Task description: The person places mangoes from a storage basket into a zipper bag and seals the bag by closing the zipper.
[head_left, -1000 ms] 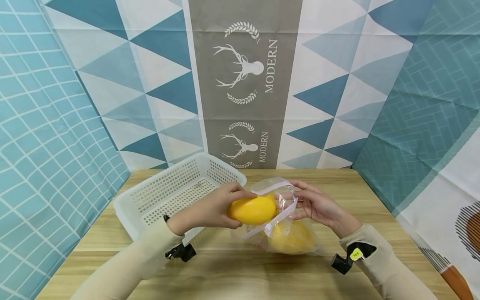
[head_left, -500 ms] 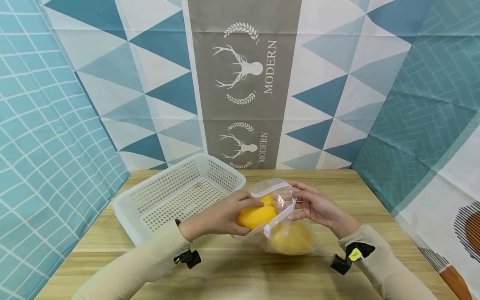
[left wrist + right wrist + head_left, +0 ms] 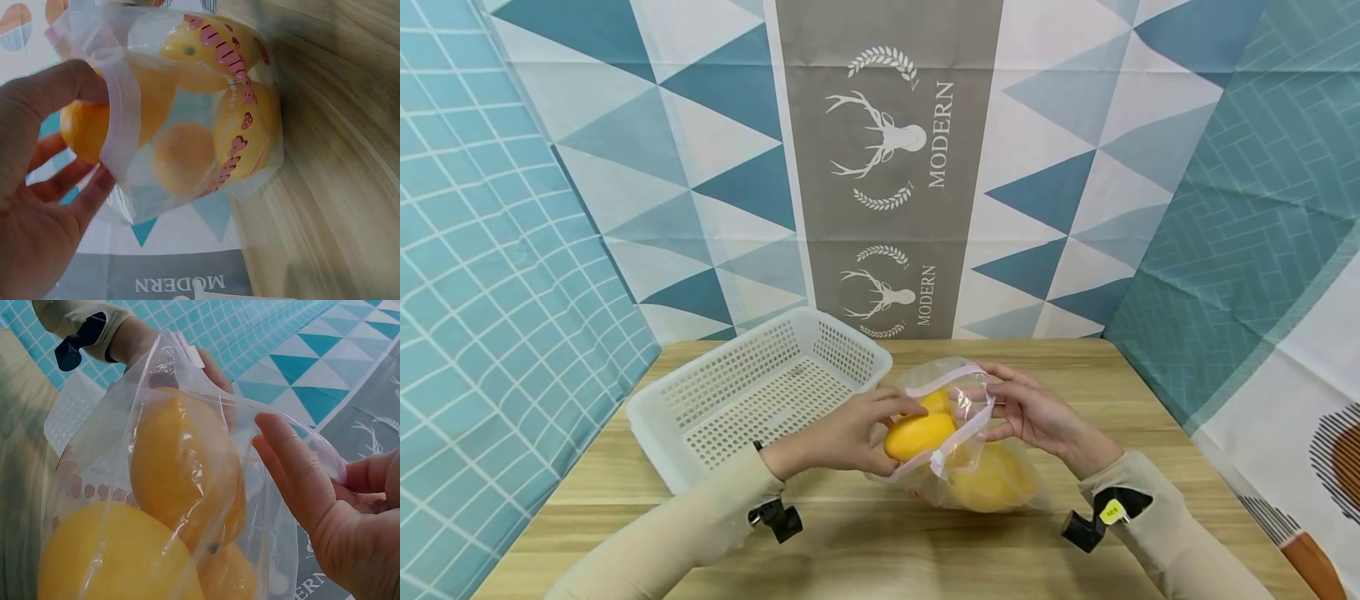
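My left hand [image 3: 853,432] curls its fingers and thumb round a smooth yellow oval fruit [image 3: 919,435] at the mouth of a clear zip bag [image 3: 942,367]. Part of this fruit [image 3: 86,130] sticks out past the lilac zip strip [image 3: 122,112] in the left wrist view; the rest is inside. Opposite, my right hand [image 3: 1033,410] pinches the bag's rim, two fingers [image 3: 290,447] stretched along the opening. Several more yellow fruits [image 3: 115,553] bulge in the bag, seen through its film. Pink printing [image 3: 219,47] runs down the bag's side.
A white perforated plastic basket [image 3: 722,375] stands behind and left of the bag, close to my left forearm. Everything rests on a wood-grain table [image 3: 880,558]. Patterned cloths [image 3: 895,167] hang behind and at both sides.
My left hand has moved right with the fruit, bringing it into the bag's mouth; its grip now looks looser. My right hand has stayed at the rim.
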Tool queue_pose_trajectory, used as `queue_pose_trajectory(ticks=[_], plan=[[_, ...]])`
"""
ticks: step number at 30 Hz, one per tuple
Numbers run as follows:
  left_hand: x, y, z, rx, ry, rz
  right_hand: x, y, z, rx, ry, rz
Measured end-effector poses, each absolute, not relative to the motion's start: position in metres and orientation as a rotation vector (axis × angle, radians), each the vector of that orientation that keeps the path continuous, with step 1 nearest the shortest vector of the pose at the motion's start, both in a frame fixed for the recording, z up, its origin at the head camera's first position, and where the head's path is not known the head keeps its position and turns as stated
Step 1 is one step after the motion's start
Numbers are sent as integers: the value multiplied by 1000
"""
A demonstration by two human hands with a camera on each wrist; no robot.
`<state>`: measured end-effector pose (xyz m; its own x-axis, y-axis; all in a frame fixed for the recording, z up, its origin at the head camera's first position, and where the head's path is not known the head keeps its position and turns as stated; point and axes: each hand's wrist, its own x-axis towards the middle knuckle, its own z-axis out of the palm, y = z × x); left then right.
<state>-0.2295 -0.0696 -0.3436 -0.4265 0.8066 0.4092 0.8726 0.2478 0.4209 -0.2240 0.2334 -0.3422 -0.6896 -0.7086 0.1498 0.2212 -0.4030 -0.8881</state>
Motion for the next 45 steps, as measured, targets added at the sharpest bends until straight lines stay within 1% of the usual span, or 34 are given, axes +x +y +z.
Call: queue_pose_trajectory(ticks=[7, 15, 26, 35, 45], plan=[[-230, -68, -344, -1675, -2290, -876, -224, 233, -343, -739, 1218, -2119], [-233, -59, -353, -1579, -2111, -543, -223, 232, -341, -675, 1259, -2134], [-235, -59, -361, -1576, -2042, -423, -223, 232, -344, -684, 1232, -2163], [-231, -61, -357, -1579, -2025, -535, -223, 231, -344, -674, 1260, -2159], [-227, -68, -358, -1517, -2017, -666, -224, 232, -344, -706, 1213, -2162]])
